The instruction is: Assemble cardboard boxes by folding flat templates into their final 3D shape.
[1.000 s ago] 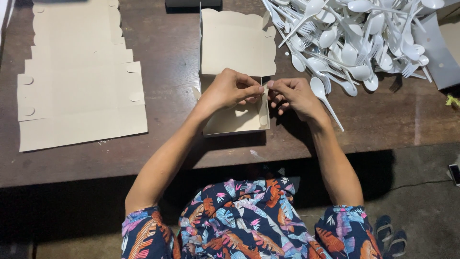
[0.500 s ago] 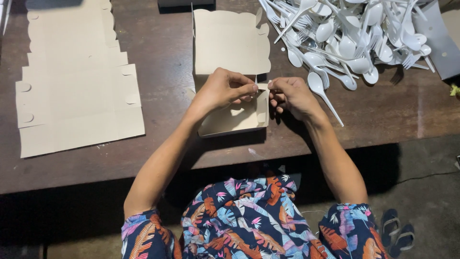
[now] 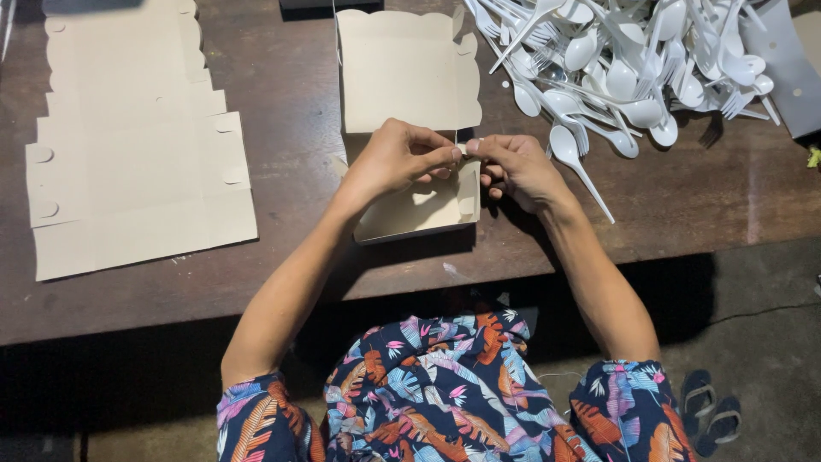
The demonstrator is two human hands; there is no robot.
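A beige cardboard food box [image 3: 409, 68] stands half folded on the dark wooden table [image 3: 299, 274], its scalloped lid lying open toward the back. My left hand [image 3: 398, 158] and my right hand [image 3: 513, 167] meet over the box's right side wall. Thumb and forefinger of each hand pinch the same small cardboard tab at that corner. The box's tray shows below my hands, with its near wall upright.
A stack of flat beige box blanks [image 3: 128, 162] lies at the left. A heap of white plastic spoons and forks [image 3: 633, 60] fills the back right; one spoon [image 3: 577, 162] lies beside my right hand. A grey sheet [image 3: 787, 68] sits far right. Sandals [image 3: 710, 411] rest on the floor.
Both hands stay pinched at the box's right corner; they have shifted only slightly, and the box has barely moved.
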